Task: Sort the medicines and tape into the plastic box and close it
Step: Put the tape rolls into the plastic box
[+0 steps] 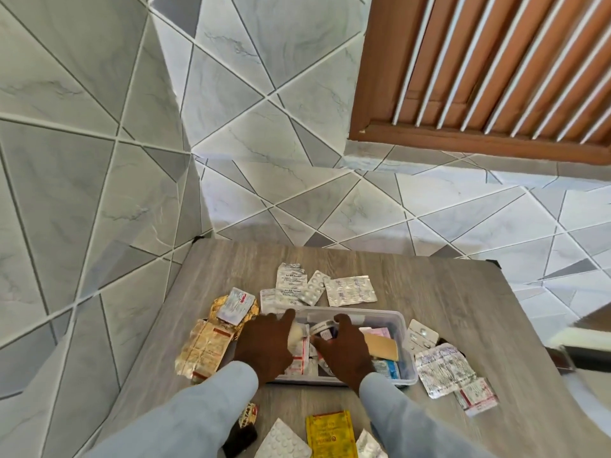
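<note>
A clear plastic box [401,328] stands open on the wooden table [446,302], with cartons, strips and a tan pad inside. My left hand [264,345] reaches over its left part, fingers spread above a pale roll that may be tape [295,333]. My right hand [345,350] is in the middle of the box, fingers curled near a small bottle [325,328]; what it grips is hidden. Blister strips lie all around: silver ones [350,290] behind the box, gold ones [205,345] to the left, silver ones [443,368] to the right.
A yellow sachet [330,436], a white tablet strip [281,442] and a dark object [239,439] lie at the near table edge between my sleeves. No lid is in view. Tiled walls stand behind and left; a brown louvred door [496,77] is at upper right.
</note>
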The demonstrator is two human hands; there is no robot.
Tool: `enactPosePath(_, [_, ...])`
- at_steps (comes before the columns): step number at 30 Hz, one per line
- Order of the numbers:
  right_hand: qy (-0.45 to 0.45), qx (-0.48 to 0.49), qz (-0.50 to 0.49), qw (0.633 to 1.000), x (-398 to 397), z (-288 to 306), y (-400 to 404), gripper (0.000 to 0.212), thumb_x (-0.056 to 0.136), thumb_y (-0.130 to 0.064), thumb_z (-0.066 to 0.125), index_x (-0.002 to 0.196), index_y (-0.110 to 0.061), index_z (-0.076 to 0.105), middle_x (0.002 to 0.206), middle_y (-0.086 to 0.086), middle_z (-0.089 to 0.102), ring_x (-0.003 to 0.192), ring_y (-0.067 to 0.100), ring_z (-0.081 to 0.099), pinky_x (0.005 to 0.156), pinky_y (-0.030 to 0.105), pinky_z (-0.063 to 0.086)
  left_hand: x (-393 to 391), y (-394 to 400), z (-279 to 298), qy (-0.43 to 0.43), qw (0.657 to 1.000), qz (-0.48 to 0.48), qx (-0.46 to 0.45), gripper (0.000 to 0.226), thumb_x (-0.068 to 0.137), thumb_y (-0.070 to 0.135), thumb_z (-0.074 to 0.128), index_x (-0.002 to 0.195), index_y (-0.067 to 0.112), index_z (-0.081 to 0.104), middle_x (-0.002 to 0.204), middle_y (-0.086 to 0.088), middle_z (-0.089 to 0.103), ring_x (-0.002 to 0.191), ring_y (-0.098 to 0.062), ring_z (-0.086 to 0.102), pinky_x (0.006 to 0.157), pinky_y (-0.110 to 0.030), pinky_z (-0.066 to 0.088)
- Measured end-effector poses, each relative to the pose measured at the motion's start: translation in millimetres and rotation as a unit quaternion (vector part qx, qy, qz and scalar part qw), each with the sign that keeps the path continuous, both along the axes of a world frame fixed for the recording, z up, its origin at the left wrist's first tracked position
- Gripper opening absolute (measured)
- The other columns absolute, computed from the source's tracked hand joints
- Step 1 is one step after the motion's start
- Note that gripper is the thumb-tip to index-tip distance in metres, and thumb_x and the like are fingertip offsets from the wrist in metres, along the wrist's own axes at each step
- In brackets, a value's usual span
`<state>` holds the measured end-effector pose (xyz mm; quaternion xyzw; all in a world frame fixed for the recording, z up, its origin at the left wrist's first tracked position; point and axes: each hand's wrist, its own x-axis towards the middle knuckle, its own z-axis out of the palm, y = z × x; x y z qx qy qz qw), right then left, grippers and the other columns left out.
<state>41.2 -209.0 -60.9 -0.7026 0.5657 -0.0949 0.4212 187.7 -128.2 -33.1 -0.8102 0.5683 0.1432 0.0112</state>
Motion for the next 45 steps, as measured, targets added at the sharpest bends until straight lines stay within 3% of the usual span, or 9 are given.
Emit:
enactPosePath(6, [0.055, -0.036, 0.004, 0.998, 9.0, -8.8, -8.0, 0.042, 0.07, -0.04, 0.076, 0.102, -0.022, 0.055, 0.104, 0.004, 0.067, 0.096, 0.023, 0.064, 0.086, 0.039, 0.054, 8.3, -13.2, -0.8, -0.162, 0.974, -0.153, 0.024, 0.048, 0.079, 0.025, 0.064, 0.122, 0.012, 0.049, 0.124, -0.014, 0.055, 0.117, -0.033, 0.044, 0.099, -0.046, 0.034])
enactPosePath(13, [0.066, -0.053, 0.023, 0.996, 12.8, -18.9, -10.4, 0.044, 0.066, -0.039, 0.077, 0.101, -0.025, 0.054, 0.102, 0.001, 0.065, 0.095, 0.021, 0.063, 0.086, 0.039, 0.054, 24.6, -22.0, -9.2, -0.186, 0.967, -0.172, -0.001, 0.038, 0.083, 0.016, 0.058, 0.12, 0.01, 0.051, 0.123, -0.015, 0.055, 0.12, -0.037, 0.042, 0.101, -0.046, 0.031])
enactPosePath(18, [0.073, -0.07, 0.114, 0.988, 7.7, -14.7, -5.4, 0.046, 0.069, -0.029, 0.078, 0.107, -0.024, 0.054, 0.105, -0.001, 0.057, 0.096, 0.018, 0.055, 0.087, 0.031, 0.049, 36.1, -21.5, -17.9, -0.158, 0.977, -0.14, -0.002, 0.029, 0.083, 0.021, 0.061, 0.111, 0.012, 0.06, 0.119, -0.013, 0.06, 0.118, -0.036, 0.047, 0.098, -0.046, 0.037])
enactPosePath(22, [0.065, -0.07, 0.196, 0.976, 11.7, -12.0, 7.4, 0.053, 0.07, -0.029, 0.078, 0.118, -0.027, 0.054, 0.116, -0.001, 0.052, 0.105, 0.018, 0.053, 0.094, 0.029, 0.047, 46.9, -18.7, -22.9, -0.141, 0.98, -0.142, -0.019, 0.024, 0.055, 0.031, 0.082, 0.073, 0.022, 0.071, 0.078, -0.001, 0.07, 0.082, -0.026, 0.065, 0.07, -0.038, 0.054])
enactPosePath(27, [0.06, -0.079, 0.211, 0.972, 30.9, -4.5, 17.2, 0.042, 0.075, -0.032, 0.073, 0.113, -0.022, 0.057, 0.117, 0.003, 0.054, 0.105, 0.021, 0.053, 0.093, 0.028, 0.045, 54.2, -4.2, -25.1, -0.052, 0.989, -0.104, -0.092, 0.023, 0.085, 0.024, 0.054, 0.102, 0.017, 0.068, 0.106, -0.005, 0.066, 0.101, -0.029, 0.057, 0.085, -0.042, 0.047])
enactPosePath(31, [0.044, -0.069, 0.175, 0.981, 27.6, -2.8, 18.0, 0.04, 0.076, -0.034, 0.072, 0.111, -0.021, 0.057, 0.107, -0.002, 0.054, 0.096, 0.015, 0.051, 0.083, 0.022, 0.04, 55.4, 14.6, -26.9, -0.025, 0.981, -0.098, -0.166, 0.015, 0.074, 0.027, 0.061, 0.085, 0.026, 0.071, 0.09, 0.006, 0.069, 0.08, -0.018, 0.065, 0.067, -0.034, 0.056])
enactPosePath(35, [0.068, -0.071, 0.141, 0.985, 15.0, -7.1, 11.9, 0.044, 0.076, -0.036, 0.071, 0.114, -0.022, 0.054, 0.116, 0.002, 0.058, 0.105, 0.02, 0.055, 0.089, 0.03, 0.045, 55.4, 28.0, -29.2, -0.025, 0.972, -0.098, -0.211, 0.025, 0.076, 0.031, 0.046, 0.081, 0.028, 0.07, 0.09, 0.01, 0.07, 0.074, -0.013, 0.063, 0.061, -0.029, 0.056])
enactPosePath(38, [0.084, -0.046, 0.157, 0.983, 15.8, -9.8, 15.0, 0.058, 0.071, -0.045, 0.074, 0.12, -0.022, 0.053, 0.118, 0.002, 0.06, 0.109, 0.022, 0.056, 0.092, 0.031, 0.044, 54.0, 35.8, -28.1, -0.022, 0.972, -0.087, -0.217, 0.027, 0.076, 0.031, 0.045, 0.082, 0.028, 0.071, 0.093, 0.009, 0.07, 0.077, -0.014, 0.065, 0.064, -0.031, 0.057])
enactPosePath(45, [0.094, -0.052, 0.174, 0.979, 20.2, -5.8, 19.7, 0.048, 0.07, -0.036, 0.077, 0.112, -0.019, 0.062, 0.113, 0.004, 0.061, 0.103, 0.021, 0.056, 0.087, 0.028, 0.042, 76.7, 58.4, -26.7, 0.046, 0.971, 0.03, -0.232, 0.019, 0.077, 0.022, 0.055, 0.089, 0.02, 0.07, 0.092, 0.001, 0.07, 0.085, -0.022, 0.063, 0.077, -0.037, 0.054])
